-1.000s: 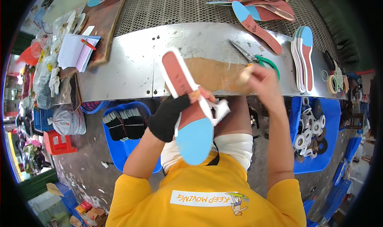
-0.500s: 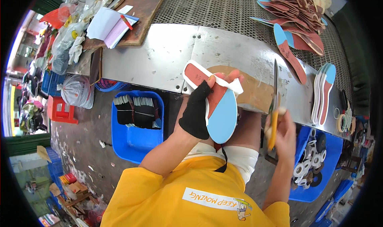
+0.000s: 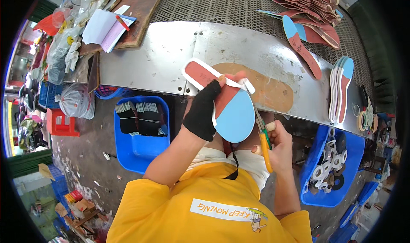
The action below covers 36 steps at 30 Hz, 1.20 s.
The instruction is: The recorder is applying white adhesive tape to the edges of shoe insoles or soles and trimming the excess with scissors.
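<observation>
My left hand (image 3: 204,108), in a black fingerless glove, is closed on a shoe insole (image 3: 235,117). The insole has a light blue forefoot, a reddish-brown heel part and a white edge. A flap of white edging (image 3: 247,85) stands off beside my left fingertips. In my right hand (image 3: 279,147) is a pair of scissors (image 3: 265,151) with yellow and green handles. The fingers are wrapped round the handles, with pale coverings on some fingertips. The scissor blades point up along the right side of the insole, close to the loose edging; whether they touch it I cannot tell.
A metal bench (image 3: 166,51) with a brown board (image 3: 269,89) lies ahead. Insoles are piled (image 3: 307,12) on the mesh at far right, with a white-edged stack (image 3: 341,89) nearer. A blue tub (image 3: 141,151) of insoles stands left, a blue bin (image 3: 352,170) of tape rolls right.
My right hand has brought the scissors left and down from over the bench to the insole's right side. My left hand still grips the insole, which is turned slightly.
</observation>
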Tool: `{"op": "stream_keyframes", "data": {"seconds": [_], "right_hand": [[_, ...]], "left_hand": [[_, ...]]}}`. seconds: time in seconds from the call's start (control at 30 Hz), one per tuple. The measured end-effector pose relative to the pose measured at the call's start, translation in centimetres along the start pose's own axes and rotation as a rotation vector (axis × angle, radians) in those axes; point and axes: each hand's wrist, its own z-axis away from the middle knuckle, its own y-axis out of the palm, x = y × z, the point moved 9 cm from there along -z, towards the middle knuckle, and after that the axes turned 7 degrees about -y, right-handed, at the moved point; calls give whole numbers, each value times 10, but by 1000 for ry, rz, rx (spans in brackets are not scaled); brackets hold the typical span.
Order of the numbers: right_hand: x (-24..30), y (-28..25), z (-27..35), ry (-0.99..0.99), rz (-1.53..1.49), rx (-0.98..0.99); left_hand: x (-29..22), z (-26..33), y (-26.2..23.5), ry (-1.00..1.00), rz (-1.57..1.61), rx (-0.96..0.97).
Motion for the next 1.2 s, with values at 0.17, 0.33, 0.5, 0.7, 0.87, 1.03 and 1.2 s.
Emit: {"op": "stream_keyframes", "data": {"seconds": [0.17, 0.33, 0.5, 0.7, 0.87, 1.03, 1.2], "right_hand": [[-1, -59, -17, -63, 303, -212], [57, -83, -50, -658, 982, -464], [56, -32, -71, -296, 266, -114], [31, -6, -59, -134, 119, 39], [22, -11, -55, -111, -274, 81], [14, -36, -54, -10, -206, 14], [37, -40, -68, -266, -105, -76]], "left_hand": [[-6, -11, -9, 104, -123, 27], [8, -18, 0, 245, -384, -25], [17, -6, 25, 214, -516, -63], [11, -7, 31, 217, -569, -70], [8, -19, 35, 166, -667, -42], [5, -13, 28, 225, -1320, 51], [13, -8, 34, 199, -1475, 104]]}}
